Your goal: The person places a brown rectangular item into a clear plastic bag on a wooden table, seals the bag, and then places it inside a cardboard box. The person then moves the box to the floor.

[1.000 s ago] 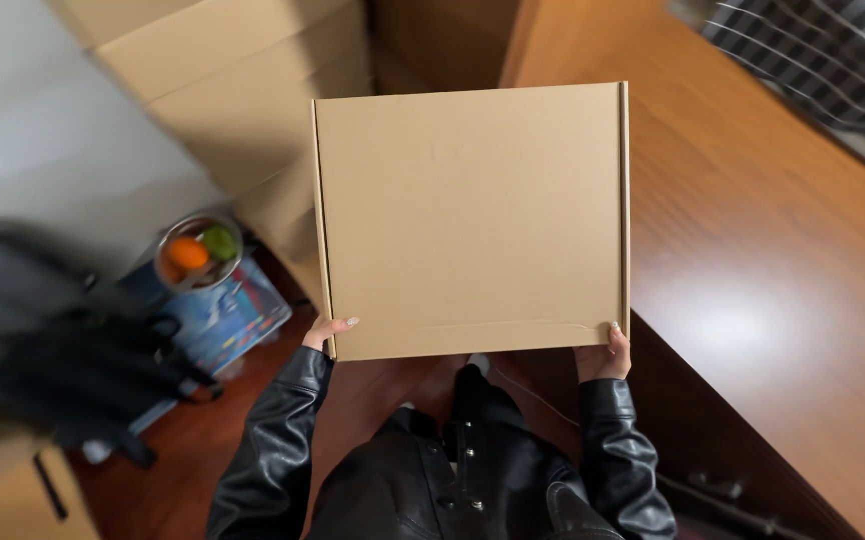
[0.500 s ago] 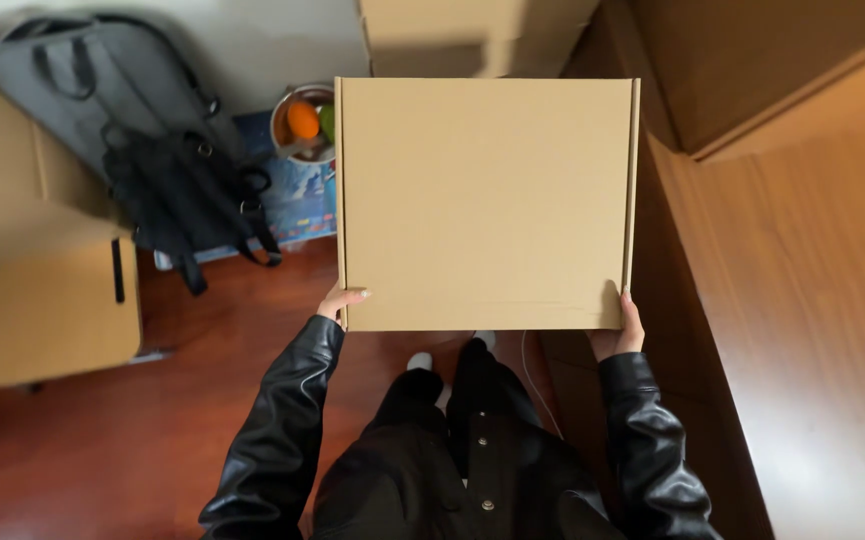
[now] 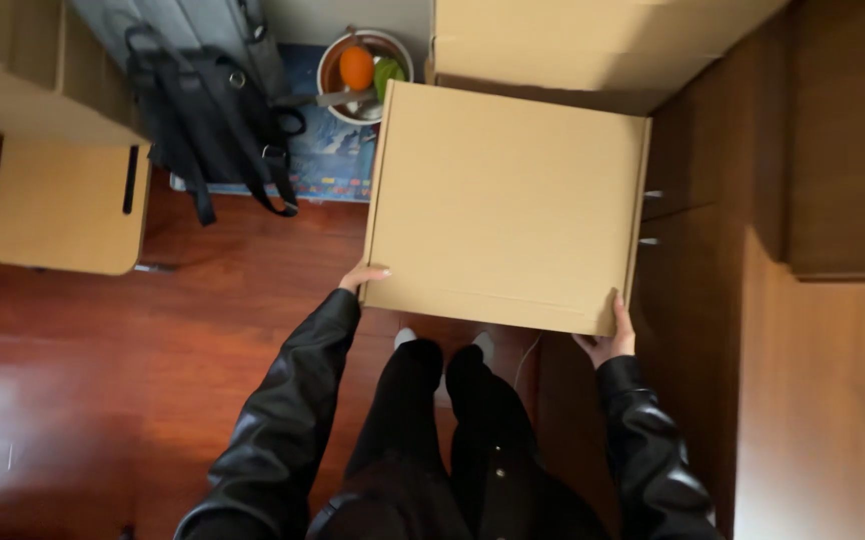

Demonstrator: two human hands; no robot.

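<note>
Above the red-brown floor (image 3: 102,380), flat tan cardboard box (image 3: 507,205) is swinging left from the wooden table (image 3: 832,400) side, now tilting slightly, matte, square-edged. Behind it, black backpack (image 3: 207,110) and round bowl (image 3: 362,65) are coming into view. Left hand (image 3: 362,276) and right hand (image 3: 607,335) are clasping its near corners.

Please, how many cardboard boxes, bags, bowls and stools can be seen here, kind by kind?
Cardboard boxes: 2, the flat box held by both hands, and the big box behind it
Bags: 1, backpack
Bowls: 1
Stools: 1
Total: 5
</note>
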